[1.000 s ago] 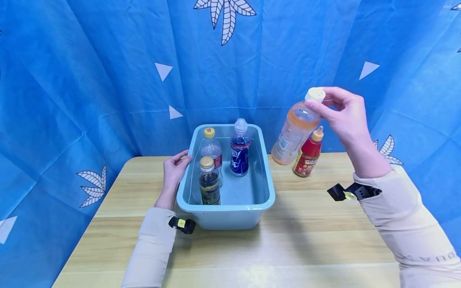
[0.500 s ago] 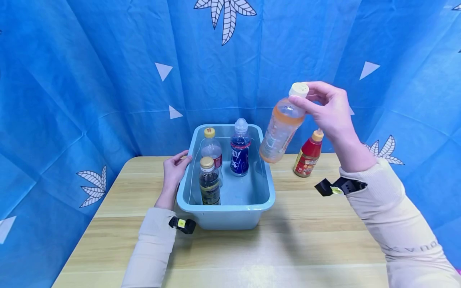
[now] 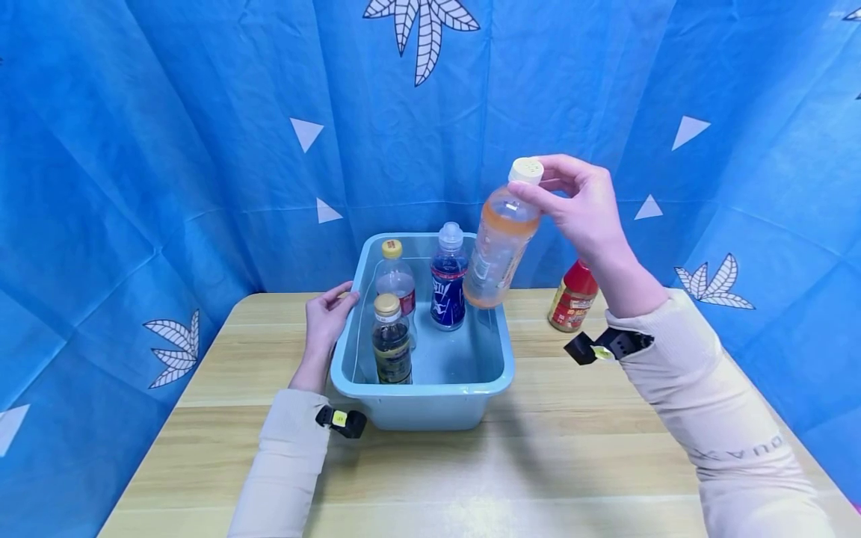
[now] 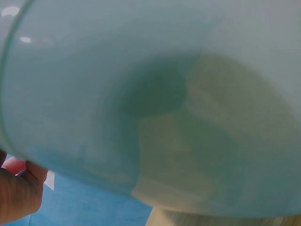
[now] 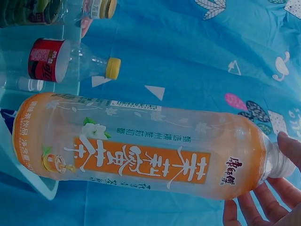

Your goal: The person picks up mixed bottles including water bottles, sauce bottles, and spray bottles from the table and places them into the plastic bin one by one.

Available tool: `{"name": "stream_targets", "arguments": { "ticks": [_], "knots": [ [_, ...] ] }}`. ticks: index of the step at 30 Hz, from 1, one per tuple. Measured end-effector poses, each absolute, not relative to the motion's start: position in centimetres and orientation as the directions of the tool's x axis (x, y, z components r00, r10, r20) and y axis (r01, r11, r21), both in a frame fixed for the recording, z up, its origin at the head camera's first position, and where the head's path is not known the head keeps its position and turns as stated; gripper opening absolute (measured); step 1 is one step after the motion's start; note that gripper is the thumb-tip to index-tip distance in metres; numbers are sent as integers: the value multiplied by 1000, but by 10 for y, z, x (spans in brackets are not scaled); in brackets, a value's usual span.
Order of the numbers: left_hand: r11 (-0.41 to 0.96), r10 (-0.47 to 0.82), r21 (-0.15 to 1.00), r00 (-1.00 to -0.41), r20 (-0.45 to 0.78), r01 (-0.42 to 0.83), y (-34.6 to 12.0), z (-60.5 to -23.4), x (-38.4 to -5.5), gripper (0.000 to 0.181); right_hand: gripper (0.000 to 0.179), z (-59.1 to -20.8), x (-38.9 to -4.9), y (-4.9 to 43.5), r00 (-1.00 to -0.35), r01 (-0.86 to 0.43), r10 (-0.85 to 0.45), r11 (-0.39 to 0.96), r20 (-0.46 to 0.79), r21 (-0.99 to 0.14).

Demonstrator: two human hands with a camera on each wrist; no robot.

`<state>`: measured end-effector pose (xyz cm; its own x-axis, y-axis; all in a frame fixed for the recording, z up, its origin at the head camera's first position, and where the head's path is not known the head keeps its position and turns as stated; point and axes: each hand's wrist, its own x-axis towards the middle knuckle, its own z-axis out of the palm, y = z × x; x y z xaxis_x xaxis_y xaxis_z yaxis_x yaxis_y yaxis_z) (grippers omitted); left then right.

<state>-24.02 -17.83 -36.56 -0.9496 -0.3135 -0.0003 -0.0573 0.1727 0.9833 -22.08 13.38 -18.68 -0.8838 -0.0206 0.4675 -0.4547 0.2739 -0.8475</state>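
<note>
My right hand (image 3: 581, 202) holds an orange-labelled tea bottle (image 3: 501, 243) by its neck, just below the white cap. The bottle hangs tilted, its base overlapping the right rim of the light-blue plastic basin (image 3: 501, 351) in the head view. The right wrist view shows the label of the tea bottle (image 5: 141, 146) side-on, with thumb and fingers at the neck. My left hand (image 3: 327, 317) grips the basin's left rim. Inside the basin stand a blue-labelled bottle (image 3: 448, 288), a yellow-capped bottle with a red label (image 3: 395, 280) and a dark-filled bottle (image 3: 392, 347).
A red sauce bottle (image 3: 572, 299) stands on the wooden table (image 3: 605, 418), right of the basin, its top hidden behind my right forearm. A blue curtain (image 3: 235, 149) hangs directly behind the table. The basin wall (image 4: 155, 117) fills most of the left wrist view.
My right hand has carried the tea bottle leftward, from in front of the sauce bottle to the basin's right rim. The left hand and the basin have stayed put.
</note>
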Motion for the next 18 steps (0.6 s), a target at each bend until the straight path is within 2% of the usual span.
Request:
{"name": "stream_targets", "arguments": {
  "ticks": [18],
  "knots": [
    [184, -325, 982, -946, 12, -51, -178, -366, -240, 36, 40, -198, -230, 115, -898, -429, -70, 369, 435, -825]
  ]
}}
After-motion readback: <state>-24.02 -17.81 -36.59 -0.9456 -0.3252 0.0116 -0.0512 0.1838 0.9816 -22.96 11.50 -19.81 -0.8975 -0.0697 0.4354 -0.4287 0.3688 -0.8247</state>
